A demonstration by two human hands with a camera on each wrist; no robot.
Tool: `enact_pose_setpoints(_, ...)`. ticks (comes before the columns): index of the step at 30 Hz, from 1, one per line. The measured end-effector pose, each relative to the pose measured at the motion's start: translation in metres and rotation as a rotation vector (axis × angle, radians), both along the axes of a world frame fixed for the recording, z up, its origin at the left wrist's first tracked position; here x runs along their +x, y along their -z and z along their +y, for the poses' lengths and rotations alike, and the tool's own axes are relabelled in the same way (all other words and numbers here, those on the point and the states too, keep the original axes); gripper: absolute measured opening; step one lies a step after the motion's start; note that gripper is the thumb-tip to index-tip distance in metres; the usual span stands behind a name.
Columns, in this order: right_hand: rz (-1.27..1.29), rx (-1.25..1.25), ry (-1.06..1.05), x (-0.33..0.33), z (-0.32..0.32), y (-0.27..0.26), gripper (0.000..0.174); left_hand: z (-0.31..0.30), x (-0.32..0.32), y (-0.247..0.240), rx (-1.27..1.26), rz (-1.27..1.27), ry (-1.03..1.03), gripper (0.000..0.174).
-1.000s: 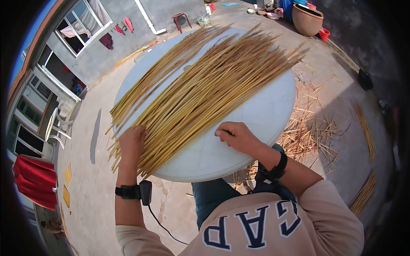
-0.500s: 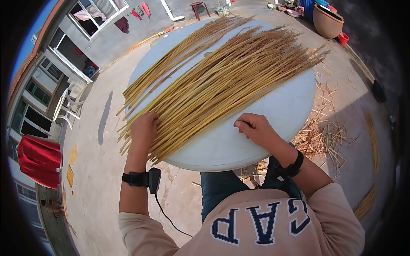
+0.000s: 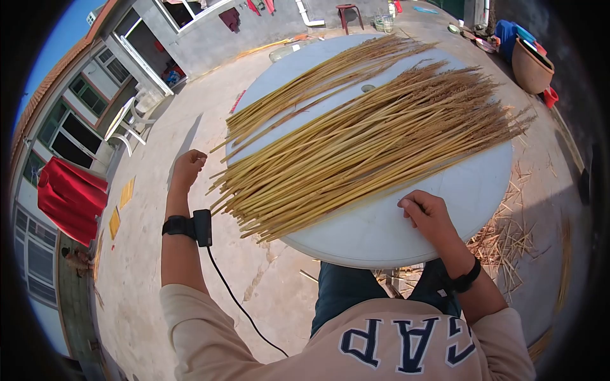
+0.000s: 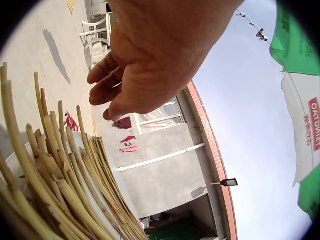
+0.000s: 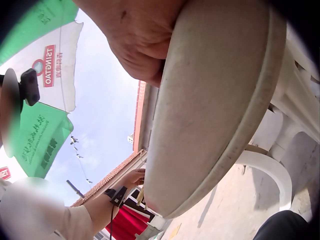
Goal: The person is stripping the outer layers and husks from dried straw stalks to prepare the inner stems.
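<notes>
On the round white table (image 3: 375, 244) lies a wide spread of dry yellow stalks (image 3: 318, 171), their brown feathery seed heads towards the far right. A thinner row of the same stalks (image 3: 298, 89) lies behind it. My left hand (image 3: 186, 166) is raised just left of the cut stalk ends, its fingers loosely bent and nothing in them. In the left wrist view the bare cut ends (image 4: 55, 170) stick out below this hand. Near the table's front right edge, my right hand (image 3: 429, 216) is loosely curled with no stalk in it, apart from the bundle.
Broken stalk bits (image 3: 508, 241) litter the ground at right. A white plastic chair (image 3: 129, 124) stands at left near a red cloth (image 3: 71, 197). A large clay pot (image 3: 532, 68) and a dark red stool (image 3: 349, 16) are farther back. A cable (image 3: 238, 301) trails from the left wrist.
My left hand was over the near stalk ends and has moved left, off the stalks. The right hand keeps its place by the front edge. The head view has turned left.
</notes>
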State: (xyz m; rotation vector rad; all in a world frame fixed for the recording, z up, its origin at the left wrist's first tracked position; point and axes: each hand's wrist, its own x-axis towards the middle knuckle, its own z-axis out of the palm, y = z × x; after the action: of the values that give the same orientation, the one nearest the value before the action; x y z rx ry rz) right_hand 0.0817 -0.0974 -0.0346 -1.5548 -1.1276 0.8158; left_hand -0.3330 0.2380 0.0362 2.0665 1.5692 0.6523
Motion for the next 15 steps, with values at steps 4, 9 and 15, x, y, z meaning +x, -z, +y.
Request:
enact_pose_setpoints(4,0.009,-0.031,0.014,0.000,0.003,0.001,0.011,0.021,-0.003,0.040,0.140,0.248,0.085,0.020)
enact_pose_setpoints(9,0.012,-0.020,0.015,0.000,0.003,0.001,0.011,0.029,0.021,0.057,0.175,0.351,0.094,0.023)
enact_pose_setpoints(15,0.026,0.015,0.011,0.000,0.001,-0.004,0.013,0.021,0.035,0.050,0.287,0.577,0.130,0.014)
